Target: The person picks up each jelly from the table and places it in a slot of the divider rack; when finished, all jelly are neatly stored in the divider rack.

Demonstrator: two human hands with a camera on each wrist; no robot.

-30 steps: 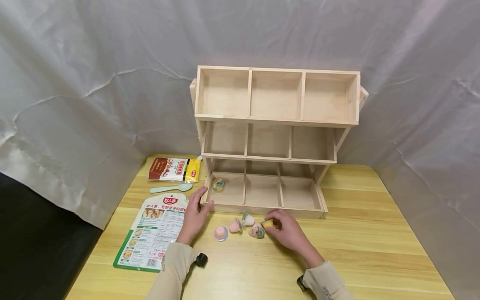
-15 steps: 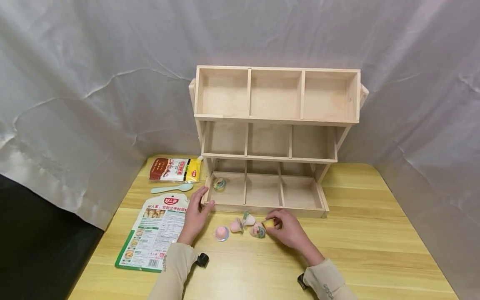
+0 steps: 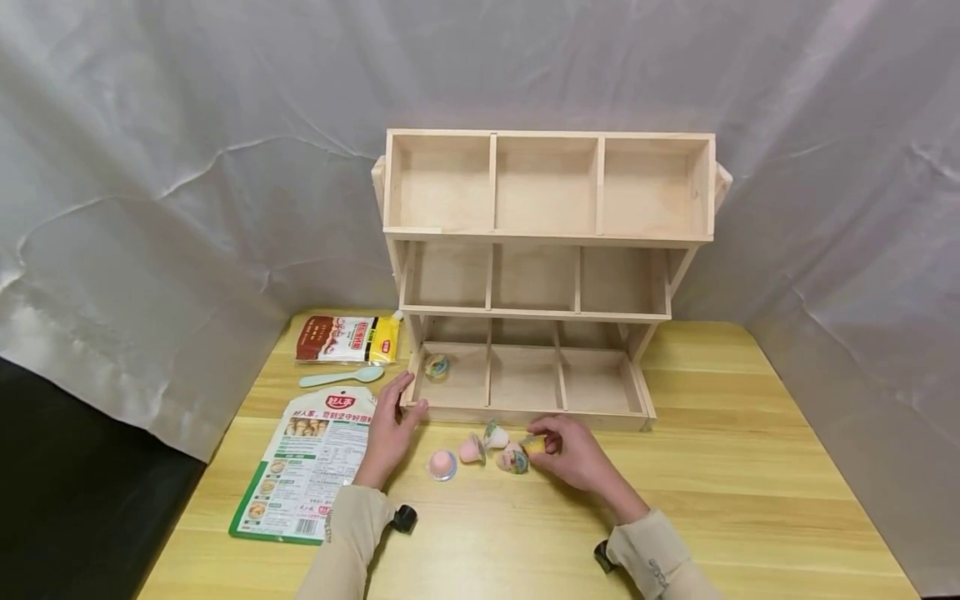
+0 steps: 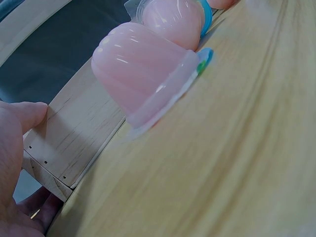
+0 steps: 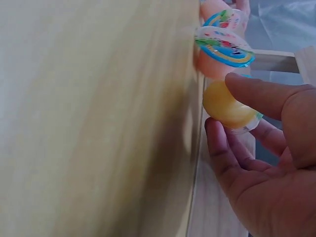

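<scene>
Jelly cup (image 3: pixel 535 446), yellow, is at the right end of a small cluster in front of the rack's front board. My right hand (image 3: pixel 576 454) pinches it between thumb and fingers; I can't tell if it touches the bench (image 3: pixel 750 467). Just beside it, a pink cup with its printed lid showing (image 3: pixel 513 458); contact between the two unclear. Then a pale cup (image 3: pixel 496 437), tilted, a pink cup on its side (image 3: pixel 472 450), and a pink cup sitting dome up on its lid (image 3: pixel 441 464).

My left hand (image 3: pixel 390 433) holds the near left corner of the wooden rack (image 3: pixel 510 417), thumb on the front board, fingers round the side. In the rack's bottom left compartment, one more cup (image 3: pixel 437 367).

Risks, my guess: smooth rounded cup could slide out if the pinch closes on the dome alone. Lifting or sweeping left could knock the lidded pink neighbour, and rounded ones would roll. Raised too little, the yellow one would catch on the front board. Too hard a squeeze may dent the thin shell. Pushing the rack with the left would shove its board into the cluster.

Outward left: white-green package (image 3: pixel 307 467), pale spoon (image 3: pixel 342 377), red-and-yellow pouch (image 3: pixel 348 338). Grey curtain (image 3: pixel 187 167) behind.
</scene>
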